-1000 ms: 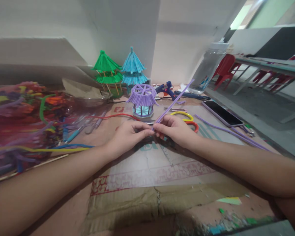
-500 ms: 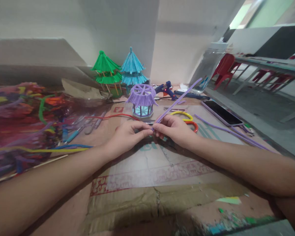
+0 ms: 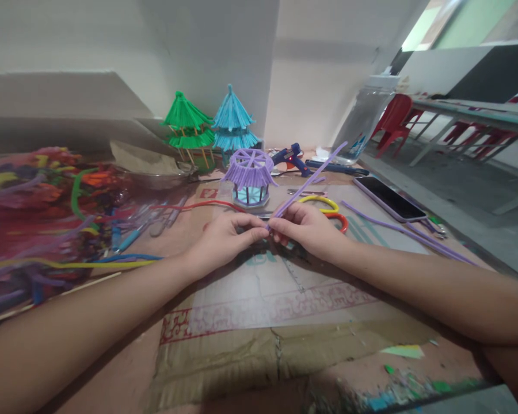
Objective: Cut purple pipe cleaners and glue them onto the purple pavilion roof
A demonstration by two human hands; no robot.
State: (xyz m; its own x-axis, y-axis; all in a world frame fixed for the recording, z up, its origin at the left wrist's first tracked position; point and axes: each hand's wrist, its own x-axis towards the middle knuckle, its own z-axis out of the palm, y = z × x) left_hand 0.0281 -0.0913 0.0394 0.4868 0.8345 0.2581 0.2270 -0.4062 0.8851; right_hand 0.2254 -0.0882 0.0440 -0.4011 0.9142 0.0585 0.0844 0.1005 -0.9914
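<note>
A purple pipe cleaner (image 3: 313, 180) slants up to the right, pinched near its lower end by my right hand (image 3: 304, 229). My left hand (image 3: 236, 237) meets it there, thumb and forefinger closed on the same end. Just beyond my fingers stands a small purple pavilion (image 3: 248, 175) with a fringed roof, dark posts and a pale blue base. Scissors with a yellow loop and an orange loop (image 3: 339, 221) lie partly behind my right hand. Under both hands is a cardboard sheet (image 3: 224, 287) with a clear ruler (image 3: 294, 276) on it.
Green (image 3: 187, 118) and blue (image 3: 232, 115) roofed models stand at the back, near a glue gun (image 3: 292, 158). A phone (image 3: 389, 198) and loose purple pipe cleaners (image 3: 435, 246) lie right. Colourful pipe cleaners (image 3: 38, 201) heap up left. A large clear bottle (image 3: 365, 115) stands back right.
The upper tip of the purple pipe cleaner has dipped slightly and shifted a little left. Both hands stay in nearly the same place, still pinching its lower end.
</note>
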